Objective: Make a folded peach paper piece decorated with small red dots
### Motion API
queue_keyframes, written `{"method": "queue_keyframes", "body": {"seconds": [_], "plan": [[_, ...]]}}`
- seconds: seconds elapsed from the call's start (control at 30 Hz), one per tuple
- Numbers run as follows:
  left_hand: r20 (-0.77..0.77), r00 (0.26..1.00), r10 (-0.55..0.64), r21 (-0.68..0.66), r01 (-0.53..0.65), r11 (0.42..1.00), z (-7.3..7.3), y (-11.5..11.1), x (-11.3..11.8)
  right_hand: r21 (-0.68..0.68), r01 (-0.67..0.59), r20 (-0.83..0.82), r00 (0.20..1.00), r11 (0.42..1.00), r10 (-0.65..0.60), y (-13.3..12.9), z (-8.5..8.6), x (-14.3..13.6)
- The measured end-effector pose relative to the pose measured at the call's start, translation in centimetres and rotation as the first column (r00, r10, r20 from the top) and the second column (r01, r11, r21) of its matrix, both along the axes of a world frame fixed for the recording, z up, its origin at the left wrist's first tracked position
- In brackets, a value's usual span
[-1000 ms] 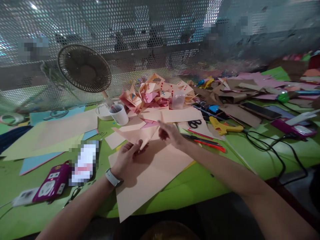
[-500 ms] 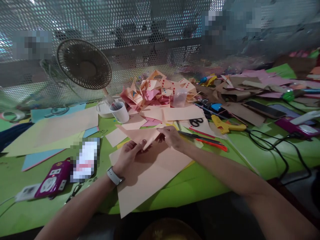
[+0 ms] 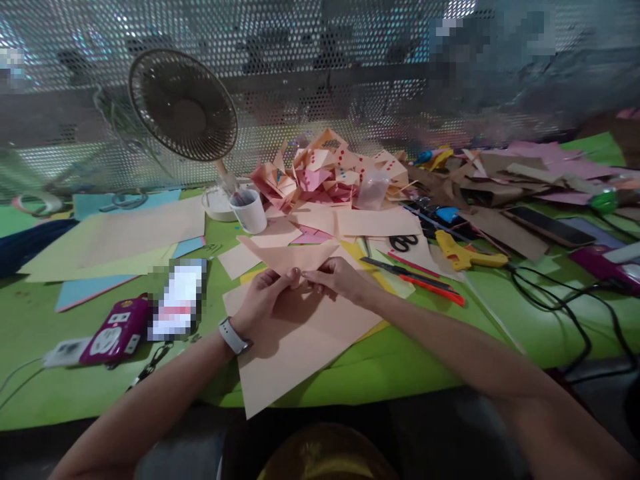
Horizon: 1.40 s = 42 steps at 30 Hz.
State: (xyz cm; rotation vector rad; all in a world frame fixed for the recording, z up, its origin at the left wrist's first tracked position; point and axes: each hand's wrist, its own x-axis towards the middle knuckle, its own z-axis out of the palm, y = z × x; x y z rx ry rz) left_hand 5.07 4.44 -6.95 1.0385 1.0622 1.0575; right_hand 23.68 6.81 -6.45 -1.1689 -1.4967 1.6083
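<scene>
Between both hands is a piece of peach paper (image 3: 295, 255), its near edge pinched and its far part rising away from me. My left hand (image 3: 265, 293) is closed on it, thumb on top, with a white-banded watch (image 3: 233, 335) at the wrist. My right hand (image 3: 340, 280) grips the same paper just to the right, thumb and fingertips close to the left thumb. Below them lies a larger peach sheet (image 3: 290, 360) flat on the green table (image 3: 400, 363), with yellow paper (image 3: 373, 333) showing under its edge.
A white cup (image 3: 250, 215) and a fan (image 3: 185, 110) stand at the back left. Folded peach papers (image 3: 325, 170) are heaped behind. To the right lie an orange cutter (image 3: 435, 292), scissors (image 3: 404, 243) and a yellow glue gun (image 3: 467, 257); at left, a phone (image 3: 180, 300) and purple power strip (image 3: 117, 333).
My right hand has come down and closer to the left thumb, taking the lifted paper edge with it. The view has shifted slightly.
</scene>
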Motion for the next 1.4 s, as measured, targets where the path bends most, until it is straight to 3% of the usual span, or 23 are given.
{"method": "queue_keyframes", "body": {"seconds": [0.4, 0.57, 0.77, 0.93, 1.2, 1.4], "plan": [[0.025, 1.0, -0.007, -0.107, 0.009, 0.994, 0.9, -0.2, 0.0, -0.002, -0.09, 0.001, 0.996, 0.996, 0.09, -0.2, -0.3, 0.2], [0.063, 0.996, -0.069, -0.08, 0.074, 0.994, 0.5, -0.2, -0.3, -0.005, -0.104, -0.03, 0.994, 0.995, 0.104, -0.2, -0.6, 0.3], [0.073, 0.995, -0.071, -0.046, 0.075, 0.996, -0.4, 0.0, -0.4, 0.042, -0.11, 0.037, 0.993, 0.993, 0.108, -0.3, -0.5, 0.2], [0.075, 0.993, -0.09, -0.022, 0.092, 0.996, -0.3, 0.0, -0.4, 0.005, -0.132, -0.021, 0.991, 0.991, 0.132, -0.1, -0.9, 0.2], [0.085, 0.984, -0.154, 0.054, 0.15, 0.987, -0.1, -0.1, -0.2, 0.004, -0.107, -0.064, 0.992, 0.994, 0.107, -0.4, -0.7, 0.1], [-0.051, 0.994, -0.095, 0.045, 0.097, 0.994, -0.6, 0.1, -0.7, 0.041, 0.056, -0.002, 0.998, 0.998, -0.056, -0.4, -0.1, 0.3]]}}
